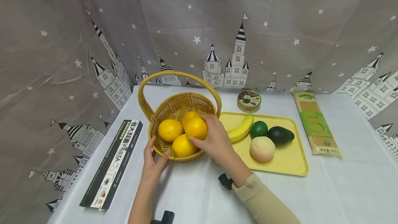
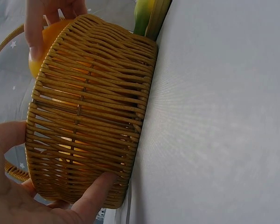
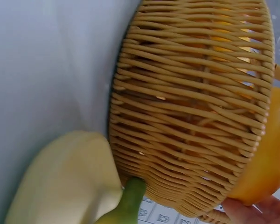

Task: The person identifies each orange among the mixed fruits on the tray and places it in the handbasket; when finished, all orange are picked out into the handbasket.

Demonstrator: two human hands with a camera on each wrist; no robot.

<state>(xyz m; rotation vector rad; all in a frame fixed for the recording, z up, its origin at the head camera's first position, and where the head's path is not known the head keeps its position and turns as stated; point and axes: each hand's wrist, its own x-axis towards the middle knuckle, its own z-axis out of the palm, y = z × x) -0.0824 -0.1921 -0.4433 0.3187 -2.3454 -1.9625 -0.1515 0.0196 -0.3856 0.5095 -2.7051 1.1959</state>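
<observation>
A wicker basket [image 1: 183,98] with a tall arched handle holds several oranges, one [image 1: 170,130] at its left and another [image 1: 184,146] near the front rim. My left hand [image 1: 151,163] grips the basket's front left side; in the left wrist view its thumb [image 2: 99,191] presses the woven outer wall. With fingers and thumb, my right hand [image 1: 214,137] holds an orange [image 1: 197,129] above the others, at the basket's right side. In the right wrist view the held orange [image 3: 263,163] shows beyond the rim, with fingertips [image 3: 245,212] under it.
Right of the basket lies a yellow tray [image 1: 298,163] bearing a banana [image 1: 240,130], a round green fruit [image 1: 258,129], an avocado [image 1: 281,135] and a peach [image 1: 262,148]. Behind it stands a round tin [image 1: 248,101]. A pasta packet [image 1: 317,123] lies far right, a pasta box [image 1: 112,165] left.
</observation>
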